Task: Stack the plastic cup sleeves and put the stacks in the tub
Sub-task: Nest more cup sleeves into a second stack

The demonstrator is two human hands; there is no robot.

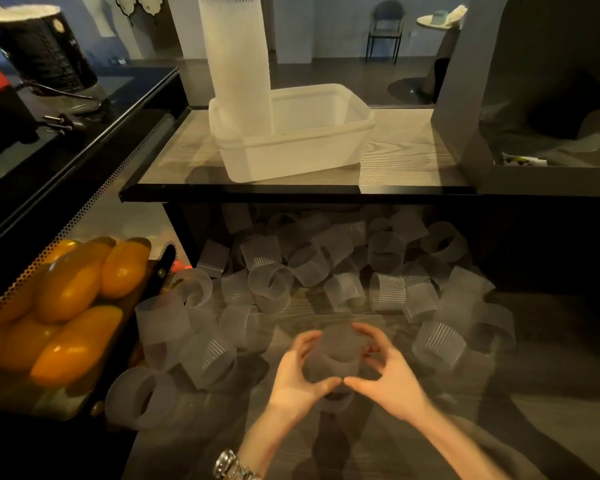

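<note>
Two hands are seen low in the head view, with a short stack of cup sleeves clasped between them. The fingers of the left hand are curled round the stack's left side, and those of the right hand round its right side, thumbs nearly meeting at the near edge. Loose sleeves are scattered on the dark wooden surface beyond and to both sides of the fingers. Farther beyond, on a raised shelf, the white tub is set, and a tall stack of sleeves stands upright in its left end. Left of the fingers, orange fruit is piled in a tray. A watch is worn on the left wrist.
</note>
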